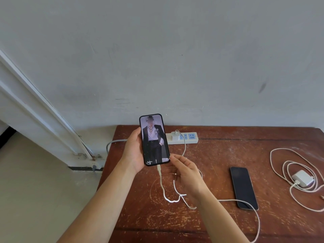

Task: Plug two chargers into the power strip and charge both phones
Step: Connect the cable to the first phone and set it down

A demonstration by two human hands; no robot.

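My left hand [134, 151] holds a lit phone [154, 140] upright above the table. A white cable [162, 186] is plugged into the phone's bottom end and loops over the table up to a white charger [174, 135] seated in the power strip [190, 137]. My right hand [184, 170] hovers just right of the phone's lower corner, fingers apart, holding nothing. A second phone [244, 187] lies dark and flat on the table to the right. Further right a second white charger [302, 178] lies unplugged inside its coiled cable [280, 174].
The worn brown wooden table [219, 155] stands against a grey wall. The power strip's grey cord [112, 142] runs off the table's left edge. A white door frame [43, 109] and pale floor lie to the left.
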